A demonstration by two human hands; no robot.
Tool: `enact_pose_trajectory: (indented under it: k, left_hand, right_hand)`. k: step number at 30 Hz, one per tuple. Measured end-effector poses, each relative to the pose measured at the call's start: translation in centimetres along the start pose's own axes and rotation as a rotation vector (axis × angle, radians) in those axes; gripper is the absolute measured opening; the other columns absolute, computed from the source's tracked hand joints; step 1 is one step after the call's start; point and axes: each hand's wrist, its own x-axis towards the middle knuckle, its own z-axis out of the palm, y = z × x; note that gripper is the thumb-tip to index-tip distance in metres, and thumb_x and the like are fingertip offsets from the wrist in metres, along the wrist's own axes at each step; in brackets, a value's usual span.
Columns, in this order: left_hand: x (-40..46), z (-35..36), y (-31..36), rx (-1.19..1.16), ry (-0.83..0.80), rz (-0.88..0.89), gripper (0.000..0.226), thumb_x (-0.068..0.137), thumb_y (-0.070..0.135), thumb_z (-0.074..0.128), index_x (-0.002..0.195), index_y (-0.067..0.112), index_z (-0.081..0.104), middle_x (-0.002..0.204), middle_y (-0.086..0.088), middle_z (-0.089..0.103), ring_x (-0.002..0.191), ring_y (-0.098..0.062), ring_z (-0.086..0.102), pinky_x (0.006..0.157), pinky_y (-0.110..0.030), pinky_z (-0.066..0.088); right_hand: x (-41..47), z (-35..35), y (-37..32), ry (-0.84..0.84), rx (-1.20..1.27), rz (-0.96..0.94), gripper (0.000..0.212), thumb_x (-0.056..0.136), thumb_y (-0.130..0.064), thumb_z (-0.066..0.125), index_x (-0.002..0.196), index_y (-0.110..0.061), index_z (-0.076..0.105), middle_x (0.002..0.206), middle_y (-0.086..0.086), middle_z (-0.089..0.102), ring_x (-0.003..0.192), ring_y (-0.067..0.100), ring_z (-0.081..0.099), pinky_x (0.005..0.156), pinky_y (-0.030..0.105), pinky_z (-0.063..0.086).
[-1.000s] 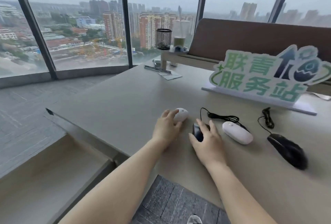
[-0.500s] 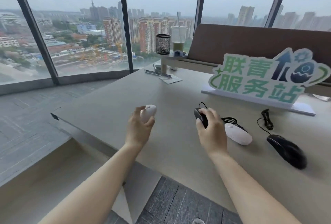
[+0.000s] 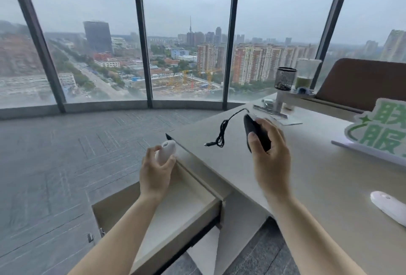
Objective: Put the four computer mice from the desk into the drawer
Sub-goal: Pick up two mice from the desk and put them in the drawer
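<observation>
Head view: left hand (image 3: 154, 174) grips a white mouse (image 3: 165, 151), held above the open drawer (image 3: 175, 213) by the desk's (image 3: 329, 186) left edge. Right hand (image 3: 271, 158) clutches a black mouse (image 3: 256, 134) above the desk near its left corner, its cable (image 3: 222, 132) dangling in a bundle. Another white mouse, call it the second mouse (image 3: 390, 207), lies at the desk's right side, below the sign (image 3: 382, 129).

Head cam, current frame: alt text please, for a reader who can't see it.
Left hand holds a small white mouse above an open drawer; right hand lifts a black wired mouse, cable dangling over the desk. Another white mouse lies on the desk at right.
</observation>
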Motion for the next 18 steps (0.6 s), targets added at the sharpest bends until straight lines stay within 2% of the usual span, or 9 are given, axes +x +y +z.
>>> enact_pose_trajectory:
  k: [2, 4, 7, 10, 13, 15, 18]
  left_hand:
    - [0.3, -1.9, -2.7, 0.049, 0.025, -0.079, 0.042, 0.084, 0.044, 0.062, 0.119, 0.026, 0.049, 0.117, 0.001, 0.056, 0.102, -0.022, 0.056, 0.082, -0.039, 0.047]
    - [0.4, -3.3, -5.4, 0.101, 0.023, -0.172, 0.041, 0.084, 0.045, 0.061, 0.119, 0.027, 0.048, 0.112, -0.001, 0.057, 0.093, -0.024, 0.058, 0.078, -0.04, 0.05]
    - [0.2, -4.1, -9.3, 0.178, -0.008, -0.291, 0.044, 0.084, 0.043, 0.06, 0.121, 0.025, 0.048, 0.112, -0.004, 0.057, 0.086, -0.023, 0.057, 0.072, -0.036, 0.047]
    - [0.0, -3.3, -12.6, 0.278, -0.076, -0.389, 0.048, 0.083, 0.044, 0.059, 0.126, 0.025, 0.047, 0.12, -0.009, 0.053, 0.087, -0.027, 0.055, 0.074, -0.035, 0.044]
    - [-0.1, -1.9, -14.5, 0.39, -0.153, -0.426, 0.045, 0.086, 0.039, 0.056, 0.127, 0.023, 0.046, 0.12, -0.01, 0.051, 0.095, -0.031, 0.055, 0.074, -0.034, 0.041]
    - [-0.2, -0.7, -15.3, 0.446, -0.2, -0.447, 0.039, 0.088, 0.037, 0.052, 0.124, 0.023, 0.046, 0.114, -0.006, 0.048, 0.098, -0.032, 0.055, 0.073, -0.034, 0.041]
    - [0.0, 0.6, -16.7, 0.486, -0.215, -0.508, 0.039, 0.084, 0.039, 0.054, 0.121, 0.026, 0.048, 0.111, -0.005, 0.047, 0.08, -0.027, 0.051, 0.071, -0.032, 0.039]
  right_hand:
    - [-2.1, 3.0, -0.1, -0.098, 0.017, 0.016, 0.033, 0.093, -0.015, 0.06, 0.125, -0.023, 0.062, 0.135, -0.005, 0.055, 0.129, 0.006, 0.047, 0.108, 0.014, 0.034]
    - [-4.2, 5.7, 0.5, -0.189, 0.026, 0.053, 0.033, 0.094, -0.017, 0.06, 0.127, -0.024, 0.061, 0.134, -0.008, 0.054, 0.128, 0.003, 0.046, 0.105, 0.01, 0.033]
    - [-7.2, 9.7, 2.4, -0.325, 0.008, 0.112, 0.034, 0.094, -0.021, 0.06, 0.128, -0.026, 0.06, 0.135, -0.012, 0.052, 0.131, 0.001, 0.042, 0.11, 0.021, 0.032]
    - [-9.5, 13.2, 5.3, -0.439, -0.076, 0.13, 0.033, 0.095, -0.023, 0.059, 0.126, -0.03, 0.059, 0.135, -0.014, 0.05, 0.133, 0.003, 0.039, 0.109, 0.022, 0.03]
    - [-10.8, 16.5, 8.7, -0.554, -0.215, 0.196, 0.033, 0.095, -0.022, 0.056, 0.127, -0.024, 0.059, 0.138, -0.004, 0.05, 0.134, 0.012, 0.039, 0.11, 0.026, 0.031]
    - [-11.3, 18.7, 11.1, -0.659, -0.332, 0.263, 0.034, 0.095, -0.025, 0.054, 0.129, -0.023, 0.056, 0.14, 0.0, 0.047, 0.131, 0.022, 0.042, 0.106, 0.028, 0.035]
    - [-11.7, 21.6, 14.0, -0.869, -0.553, 0.366, 0.038, 0.094, -0.03, 0.052, 0.132, -0.025, 0.05, 0.142, 0.006, 0.041, 0.123, 0.031, 0.044, 0.102, 0.039, 0.042]
